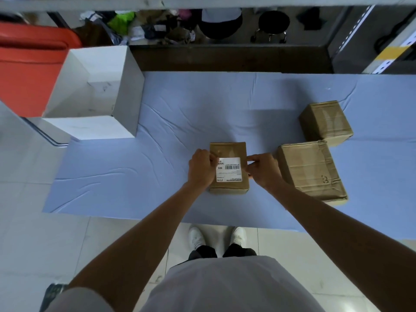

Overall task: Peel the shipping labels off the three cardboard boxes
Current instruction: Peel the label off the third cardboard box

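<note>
Three brown cardboard boxes sit on a table with a blue cloth point(157, 122). The small middle box point(228, 149) carries a white shipping label point(228, 168) with a barcode on its top. My left hand point(201, 168) grips the box's left side, its fingers over the label's left edge. My right hand point(262, 170) presses against the box's right side, with pinched fingertips at the label's upper right corner. A larger box point(311, 171) lies just right of my right hand. A third box point(325, 122) stands behind it. No label shows on either of those two.
An open white carton point(126, 91) stands at the table's back left corner, beside a red bin point(29, 70). Beyond the far edge lie a clutter of bags, a black stool point(273, 24) and a metal rack point(371, 41). My white shoes point(197, 237) stand on the tiled floor.
</note>
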### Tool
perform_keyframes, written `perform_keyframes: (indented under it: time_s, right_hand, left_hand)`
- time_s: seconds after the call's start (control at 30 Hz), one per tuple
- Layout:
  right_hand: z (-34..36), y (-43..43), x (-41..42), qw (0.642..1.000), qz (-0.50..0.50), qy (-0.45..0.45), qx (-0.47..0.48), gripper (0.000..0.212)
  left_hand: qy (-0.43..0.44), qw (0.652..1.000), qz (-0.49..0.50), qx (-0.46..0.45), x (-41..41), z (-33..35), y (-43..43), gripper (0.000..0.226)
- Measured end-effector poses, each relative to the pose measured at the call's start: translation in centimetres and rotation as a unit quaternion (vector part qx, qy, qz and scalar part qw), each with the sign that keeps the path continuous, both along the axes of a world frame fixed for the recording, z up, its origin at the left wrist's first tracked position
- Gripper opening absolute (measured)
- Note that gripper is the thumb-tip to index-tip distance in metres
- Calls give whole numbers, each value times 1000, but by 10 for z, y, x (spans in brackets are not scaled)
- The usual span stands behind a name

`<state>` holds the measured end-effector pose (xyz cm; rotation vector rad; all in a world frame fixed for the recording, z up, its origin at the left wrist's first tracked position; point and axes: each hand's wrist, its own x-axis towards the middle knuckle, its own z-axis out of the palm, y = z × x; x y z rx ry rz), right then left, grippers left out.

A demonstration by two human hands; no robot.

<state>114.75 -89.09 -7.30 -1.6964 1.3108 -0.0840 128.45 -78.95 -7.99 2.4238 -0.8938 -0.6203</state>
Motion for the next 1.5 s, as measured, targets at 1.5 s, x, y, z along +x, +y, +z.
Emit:
perform_keyframes:
  time_s: [1.5]
  right_hand:
    - [1,9,-17,983,91,-129,100,60]
  left_hand:
    - [31,999,31,5,0,-1,-2,18]
